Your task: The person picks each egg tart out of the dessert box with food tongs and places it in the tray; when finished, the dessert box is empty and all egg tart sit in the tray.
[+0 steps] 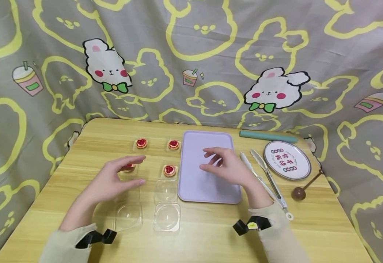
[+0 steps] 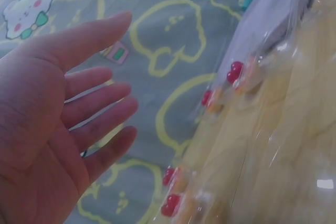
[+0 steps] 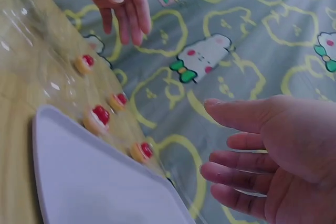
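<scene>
My left hand point(image 1: 112, 180) hovers over the left of the table, thumb and fingers spread apart and holding nothing. Partly hidden behind it is a small red-topped tart point(image 1: 129, 168). Further tarts stand at the back point(image 1: 141, 143) and beside the tray point(image 1: 169, 170), each in a clear plastic box base. Toward the front lie hinged-looking clear lids point(image 1: 167, 217), one of them point(image 1: 129, 215) below my left hand. Above the lilac tray point(image 1: 191, 190) my right hand point(image 1: 229, 166) hangs with loosely bent fingers and nothing in them. The right wrist view shows that palm point(image 3: 299, 161) bare.
Right of the tray lie metal tongs point(image 1: 270, 179). Beyond them are a white plate point(image 1: 287, 160) with printed characters and a brown ball-ended stick point(image 1: 298, 193). A green roll point(image 1: 267, 136) lies along the back edge, before a patterned curtain point(image 1: 211, 102).
</scene>
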Motion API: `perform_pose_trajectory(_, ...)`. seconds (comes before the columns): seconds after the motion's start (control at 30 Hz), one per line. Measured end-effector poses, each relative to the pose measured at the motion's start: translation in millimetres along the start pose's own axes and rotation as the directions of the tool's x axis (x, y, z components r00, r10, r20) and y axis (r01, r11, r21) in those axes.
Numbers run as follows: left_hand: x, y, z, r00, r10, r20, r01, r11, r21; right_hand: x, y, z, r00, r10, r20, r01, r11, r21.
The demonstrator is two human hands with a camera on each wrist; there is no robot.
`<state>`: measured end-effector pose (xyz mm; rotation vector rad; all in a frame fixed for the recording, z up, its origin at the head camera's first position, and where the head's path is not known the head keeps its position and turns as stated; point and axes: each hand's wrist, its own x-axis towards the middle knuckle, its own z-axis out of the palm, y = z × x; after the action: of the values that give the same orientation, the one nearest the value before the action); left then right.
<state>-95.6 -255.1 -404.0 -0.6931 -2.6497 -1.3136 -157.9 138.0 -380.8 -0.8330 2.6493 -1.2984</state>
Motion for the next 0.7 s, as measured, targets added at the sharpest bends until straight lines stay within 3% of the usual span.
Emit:
perform_pose_trajectory(0.27, 18.3, -0.6, 11.4, 0.999, 0.005, 0.04, -0.002, 0.998, -0.068, -19.8, 22.6, -25.3, 0.997, 0.046, -0.068, -0.05, 0.997, -0.058)
perform_pose_trajectory(0.47, 27.8, -3.6, 19.9, 0.998, 0.011, 0.066, -0.004, 0.995, -0.104, -40.3, 42.3, -43.2, 0.99, 0.084, -0.111, -0.089, 0.995, -0.04)
perform_pose_trajectory(0.7, 36.5, -12.2, 29.5, 0.995, -0.023, 0.093, 0.038, 0.986, -0.163, -65.8, 60.2, -58.1, 0.979, 0.137, -0.152, -0.147, 0.988, -0.056)
